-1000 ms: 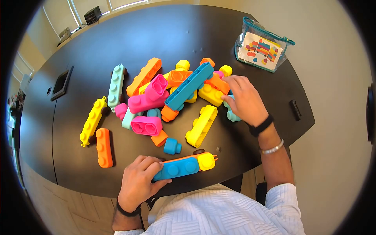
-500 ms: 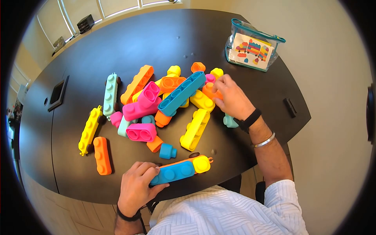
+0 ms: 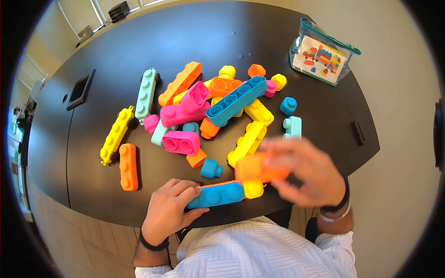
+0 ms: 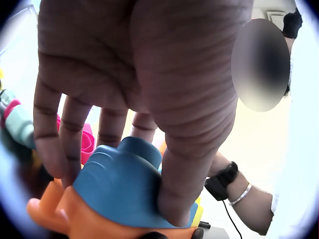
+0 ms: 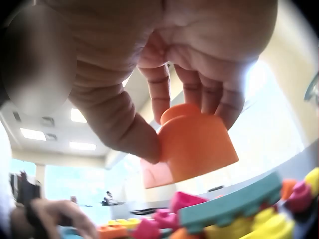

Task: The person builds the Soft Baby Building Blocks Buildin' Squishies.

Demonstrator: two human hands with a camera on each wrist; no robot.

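Note:
My left hand (image 3: pixel 168 208) grips the left end of a long blue block (image 3: pixel 218 194) near the table's front edge. That block sits on an orange wheeled base (image 4: pixel 99 221), with a small yellow block (image 3: pixel 253 189) at its right end. Blurred in the head view, my right hand (image 3: pixel 311 175) pinches an orange block (image 5: pixel 197 144) between thumb and fingers. It hovers just over the yellow block and overlaps it there. Part of the base lies hidden behind the blue block and my left hand.
Beyond my hands lies a pile of building blocks, with a long blue one (image 3: pixel 236 99) on top. Yellow (image 3: pixel 117 134) and mint (image 3: pixel 146 95) wheeled bases and an orange block (image 3: pixel 128 167) stand left. A clear bag (image 3: pixel 320 55) and a black object (image 3: pixel 358 133) are at right.
My right hand has taken the orange block from the pile's right side and brought it down toward the front. A small blue block there is now uncovered. My left hand keeps its hold.

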